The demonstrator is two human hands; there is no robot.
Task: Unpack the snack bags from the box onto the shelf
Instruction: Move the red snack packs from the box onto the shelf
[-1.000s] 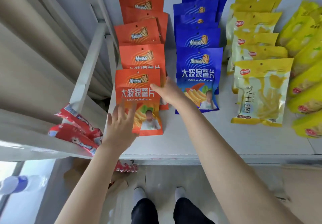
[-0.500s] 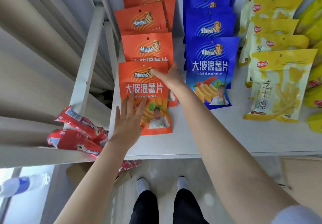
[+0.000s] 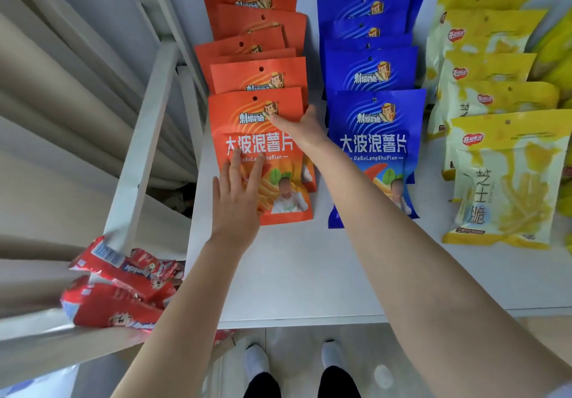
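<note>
When handling the front orange bag (image 3: 258, 150), treat as light, puffy and slick: thin glossy film, air-filled, probably brittle chips inside, easily crushed. Lies flat on the white shelf (image 3: 294, 274), label up, foremost in an overlapping orange row (image 3: 253, 73), top edge lapped over the bag behind, bottom edge well back from the shelf's front lip. Left grip (image 3: 238, 195) spread flat on the lower half, fingers straight, pressing down and closed round nothing. Right grip (image 3: 305, 125) at the upper right edge, thumb laid across the face beside the logo, fingers past the edge and seemingly tucked beneath: by the look of it a pinch on that bag. Best taken just there, at the sealed margins or corners, flat film with no chips behind; avoid squeezing the pillowed middle. Slide rather than lift: likely to skate readily over the smooth shelf and over neighbouring bags, so steady with a flat palm to keep the row from fanning out. Just beside on the right, a blue row (image 3: 371, 147), then yellow bags (image 3: 507, 181). Red packets (image 3: 117, 292) heaped on a lower ledge (image 3: 37, 329) to the left.
</note>
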